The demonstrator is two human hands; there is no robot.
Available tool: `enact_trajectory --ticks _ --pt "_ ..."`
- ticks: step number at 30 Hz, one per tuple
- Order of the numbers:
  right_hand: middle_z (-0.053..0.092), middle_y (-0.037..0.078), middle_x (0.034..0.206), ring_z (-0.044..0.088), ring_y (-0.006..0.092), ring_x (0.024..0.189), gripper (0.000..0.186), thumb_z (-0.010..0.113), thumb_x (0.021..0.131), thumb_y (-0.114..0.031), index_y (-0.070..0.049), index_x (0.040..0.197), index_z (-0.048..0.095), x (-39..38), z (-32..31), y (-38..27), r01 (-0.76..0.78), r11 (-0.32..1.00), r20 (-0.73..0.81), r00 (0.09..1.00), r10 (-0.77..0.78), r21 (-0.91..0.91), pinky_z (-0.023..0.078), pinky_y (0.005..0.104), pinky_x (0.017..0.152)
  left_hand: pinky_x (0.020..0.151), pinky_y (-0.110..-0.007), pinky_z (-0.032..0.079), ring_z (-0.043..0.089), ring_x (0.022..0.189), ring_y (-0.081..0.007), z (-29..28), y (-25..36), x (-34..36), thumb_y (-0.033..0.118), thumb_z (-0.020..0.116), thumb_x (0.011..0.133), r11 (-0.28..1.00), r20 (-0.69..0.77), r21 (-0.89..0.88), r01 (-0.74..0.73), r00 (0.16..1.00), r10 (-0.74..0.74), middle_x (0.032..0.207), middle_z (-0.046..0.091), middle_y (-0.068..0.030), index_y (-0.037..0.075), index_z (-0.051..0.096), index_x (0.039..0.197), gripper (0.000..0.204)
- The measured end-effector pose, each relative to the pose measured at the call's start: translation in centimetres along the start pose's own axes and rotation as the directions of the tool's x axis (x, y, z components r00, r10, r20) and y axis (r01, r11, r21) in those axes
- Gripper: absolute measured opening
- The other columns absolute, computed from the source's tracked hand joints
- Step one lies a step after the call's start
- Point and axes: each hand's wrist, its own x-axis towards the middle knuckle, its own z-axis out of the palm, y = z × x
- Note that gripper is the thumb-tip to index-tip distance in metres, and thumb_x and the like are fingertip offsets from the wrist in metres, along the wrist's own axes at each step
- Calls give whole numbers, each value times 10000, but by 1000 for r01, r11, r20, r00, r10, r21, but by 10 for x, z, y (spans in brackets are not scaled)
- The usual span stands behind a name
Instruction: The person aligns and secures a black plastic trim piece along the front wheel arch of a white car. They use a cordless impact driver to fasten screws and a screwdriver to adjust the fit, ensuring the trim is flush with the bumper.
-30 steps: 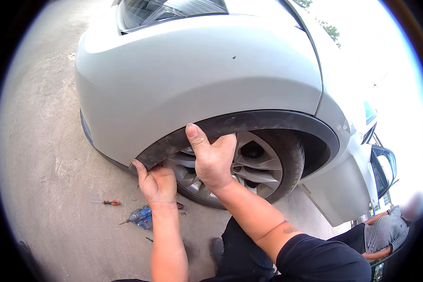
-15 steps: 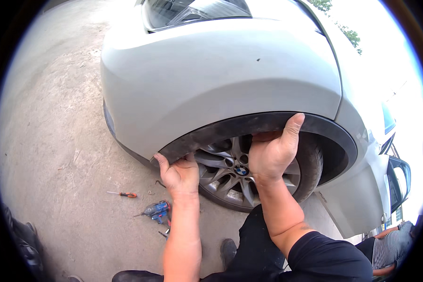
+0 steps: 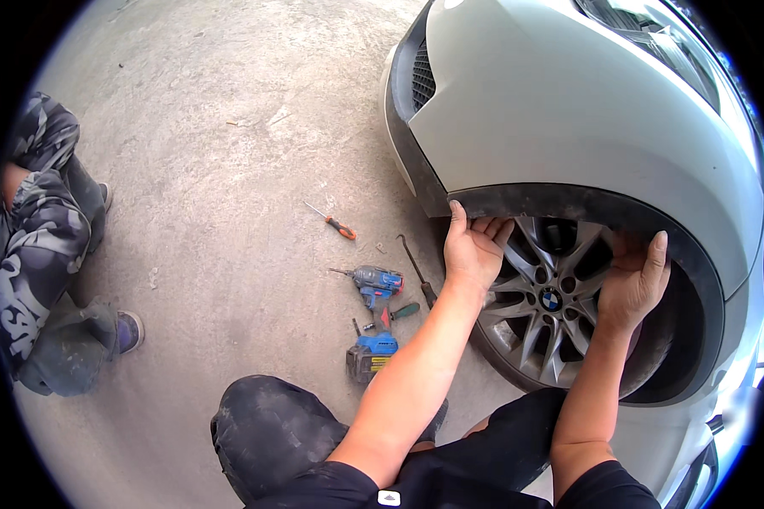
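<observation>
A black wheel arch trim runs along the wheel opening of a white car. At its front end is my left hand, the thumb on the outer face and the fingers curled in under the lower edge. Farther back along the same trim, my right hand grips it with the thumb up outside; its fingertips are hidden behind the edge. Between and below both hands shows the silver spoked wheel with its tyre. Whether the trim is fastened or loose I cannot tell.
Left of my left forearm, a blue cordless driver with a bit lies on the concrete. Around it are an orange-handled screwdriver, a hooked pick and a green-handled tool. Another person is at the far left.
My view has swung left, so the car sits farther right and the other person shows more fully. Both hands have kept hold of the trim.
</observation>
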Motion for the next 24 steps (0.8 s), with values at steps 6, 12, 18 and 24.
enact_trajectory --ticks 6,12,18,24 --pt "558 108 1283 561 200 1168 493 715 950 -293 38 1270 540 -45 43 60 -396 852 214 850 481 -343 501 389 1012 939 -448 522 633 1051 -281 3 10 -8 537 442 1029 1000 -77 -15 14 997 -15 1094 657 -119 77 568 1215 512" --pt "622 68 1106 611 152 994 412 737 933 -203 25 1225 555 -45 68 93 -409 841 254 823 508 -354 524 307 848 746 -371 533 598 746 -196 -5 18 -16 534 372 1054 998 -20 46 52 999 -51 978 667 -76 104 586 1184 498" --pt "631 23 940 573 97 721 278 752 911 -137 -25 1125 614 -44 73 93 -455 774 141 816 560 -440 505 256 637 613 -335 434 433 571 -116 -6 15 -22 531 398 1054 997 -37 68 29 999 -27 857 671 -55 107 610 1103 477" --pt "562 -22 768 470 64 597 197 757 906 -175 -30 902 624 -37 63 91 -443 744 206 774 599 -499 427 232 543 588 -319 369 346 520 -95 20 26 -37 482 408 1068 990 -198 132 -54 977 80 915 714 -104 79 618 1069 454"
